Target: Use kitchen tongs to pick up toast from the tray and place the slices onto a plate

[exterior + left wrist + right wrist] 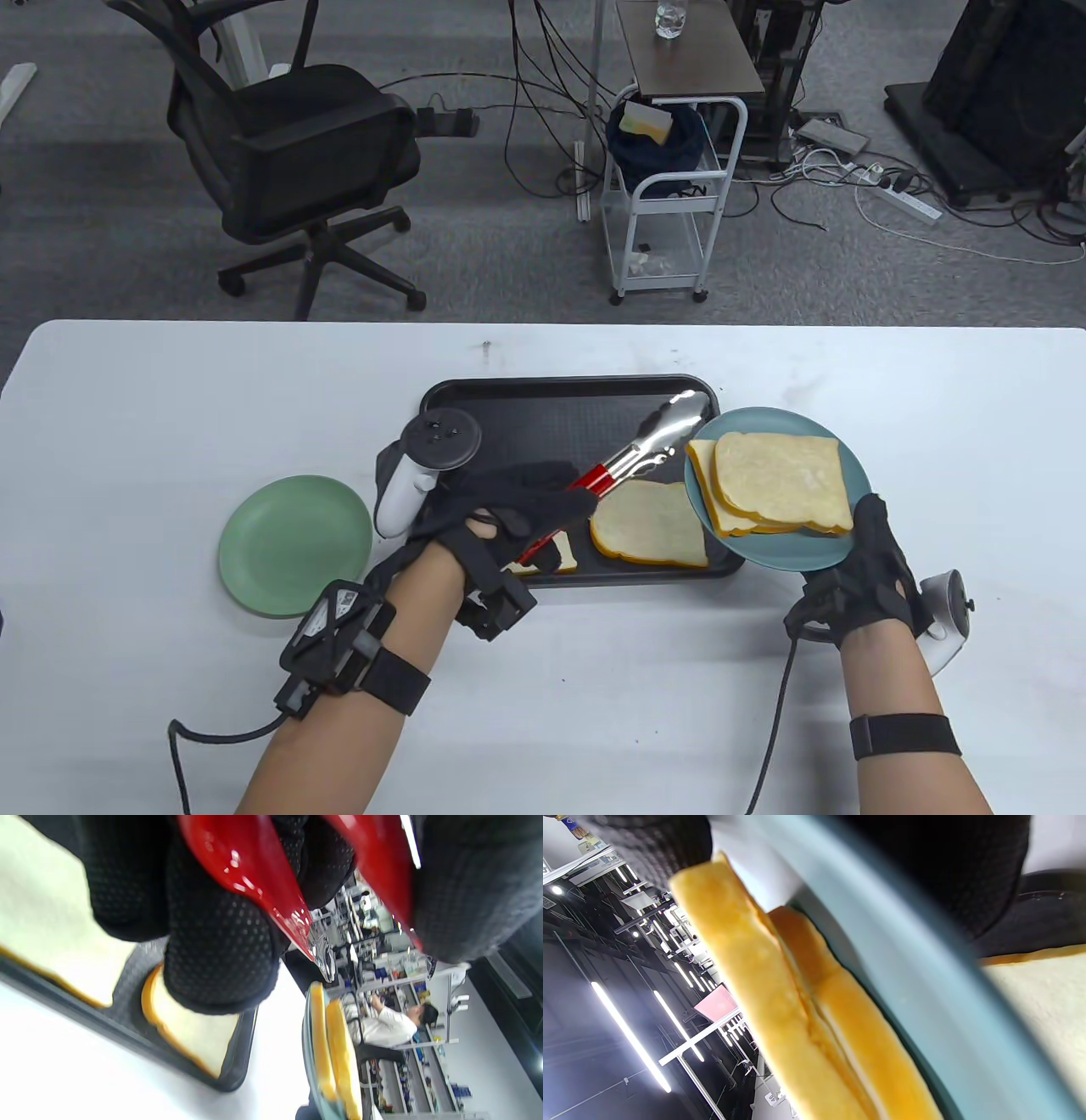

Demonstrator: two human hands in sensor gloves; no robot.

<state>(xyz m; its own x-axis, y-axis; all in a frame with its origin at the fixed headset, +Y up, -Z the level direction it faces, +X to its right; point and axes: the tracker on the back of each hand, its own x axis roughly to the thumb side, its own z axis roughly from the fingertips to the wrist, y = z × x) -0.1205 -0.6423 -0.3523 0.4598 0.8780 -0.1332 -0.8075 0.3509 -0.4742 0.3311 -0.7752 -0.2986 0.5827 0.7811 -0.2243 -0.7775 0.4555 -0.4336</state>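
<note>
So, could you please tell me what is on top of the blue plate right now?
Two slices of toast lie stacked on the blue plate, the upper shifted right so the lower one's left edge shows. The right hand holds the plate's near rim. Most of the lower slice is covered.

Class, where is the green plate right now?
In the table view, the green plate lies on the white table, left of the black tray and beside the left hand.

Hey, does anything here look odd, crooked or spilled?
Nothing is spilled. The blue plate is lifted in the right hand, overhanging the tray, and its two toast slices lie stacked askew, not squared up.
</note>
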